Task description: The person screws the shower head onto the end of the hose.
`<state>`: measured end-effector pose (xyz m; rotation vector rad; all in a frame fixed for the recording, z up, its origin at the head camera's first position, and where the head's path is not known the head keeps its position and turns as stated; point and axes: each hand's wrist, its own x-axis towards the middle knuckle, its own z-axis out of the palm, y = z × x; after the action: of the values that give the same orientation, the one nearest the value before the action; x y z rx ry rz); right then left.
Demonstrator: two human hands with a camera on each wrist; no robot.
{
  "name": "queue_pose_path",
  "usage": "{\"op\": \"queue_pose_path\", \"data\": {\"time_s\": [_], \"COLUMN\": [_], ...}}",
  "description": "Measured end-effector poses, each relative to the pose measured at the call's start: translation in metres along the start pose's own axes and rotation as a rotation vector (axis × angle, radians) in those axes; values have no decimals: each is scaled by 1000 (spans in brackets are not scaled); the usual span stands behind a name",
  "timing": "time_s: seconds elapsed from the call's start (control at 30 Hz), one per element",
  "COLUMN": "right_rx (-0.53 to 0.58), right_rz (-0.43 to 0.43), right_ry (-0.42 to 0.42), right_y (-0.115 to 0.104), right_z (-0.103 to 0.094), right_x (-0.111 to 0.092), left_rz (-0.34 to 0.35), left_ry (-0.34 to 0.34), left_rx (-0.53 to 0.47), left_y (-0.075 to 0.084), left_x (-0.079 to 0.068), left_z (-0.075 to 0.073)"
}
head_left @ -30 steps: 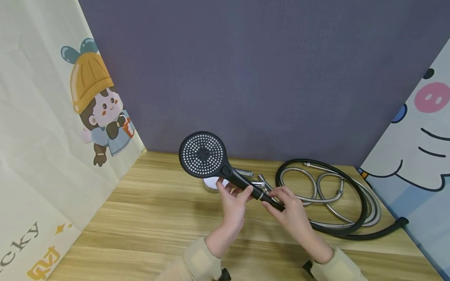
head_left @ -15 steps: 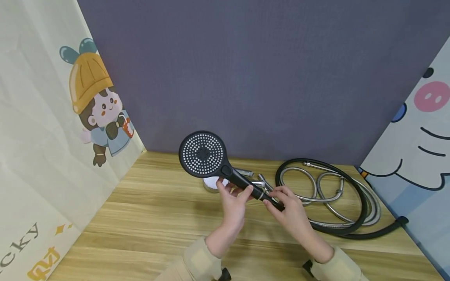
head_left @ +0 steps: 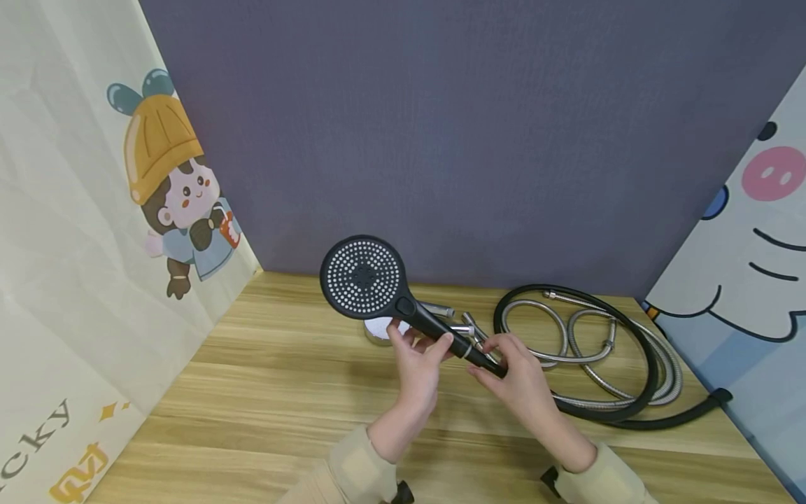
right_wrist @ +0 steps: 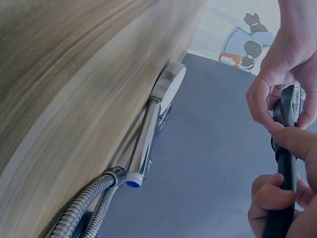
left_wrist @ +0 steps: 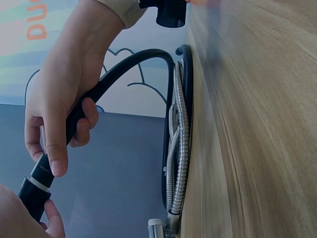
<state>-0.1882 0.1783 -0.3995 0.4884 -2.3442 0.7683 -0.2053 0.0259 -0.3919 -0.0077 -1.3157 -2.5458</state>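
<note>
A black round-faced shower head (head_left: 363, 276) is raised above the wooden table, its handle slanting down to the right. My left hand (head_left: 417, 364) holds that handle from below, near its lower end. At the end of the handle, my right hand (head_left: 519, 374) grips the black connector (left_wrist: 42, 168) of a thick black hose (left_wrist: 111, 77). Connector and handle meet at a pale ring, end to end; whether the thread is engaged cannot be seen. From the right hand the hose curves back to a coil on the table. Fingers partly cover the handle and connector.
Behind the hands lies a chrome shower head (right_wrist: 143, 139) with a white face. Silver metal hoses (head_left: 595, 360) lie coiled with the black hose at the right. A dark panel (head_left: 466, 140) closes the back, and printed sheets flank both sides.
My right thumb and fingers have shifted slightly around the connector. The left hand and the black shower head stay nearly still.
</note>
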Motion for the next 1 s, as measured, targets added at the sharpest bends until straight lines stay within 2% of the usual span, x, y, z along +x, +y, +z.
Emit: {"op": "queue_pose_path", "data": {"time_s": [0.4, 1.0], "right_rx": [-51, -7], "right_rz": [-15, -14], "right_ry": [37, 6], "right_y": [0, 1], "right_z": [2, 0], "right_x": [1, 0], "left_rz": [1, 0], "left_ry": [-4, -1], "left_rx": [2, 5], "left_y": [0, -1], "left_x": [0, 1], "left_z": [0, 0]}}
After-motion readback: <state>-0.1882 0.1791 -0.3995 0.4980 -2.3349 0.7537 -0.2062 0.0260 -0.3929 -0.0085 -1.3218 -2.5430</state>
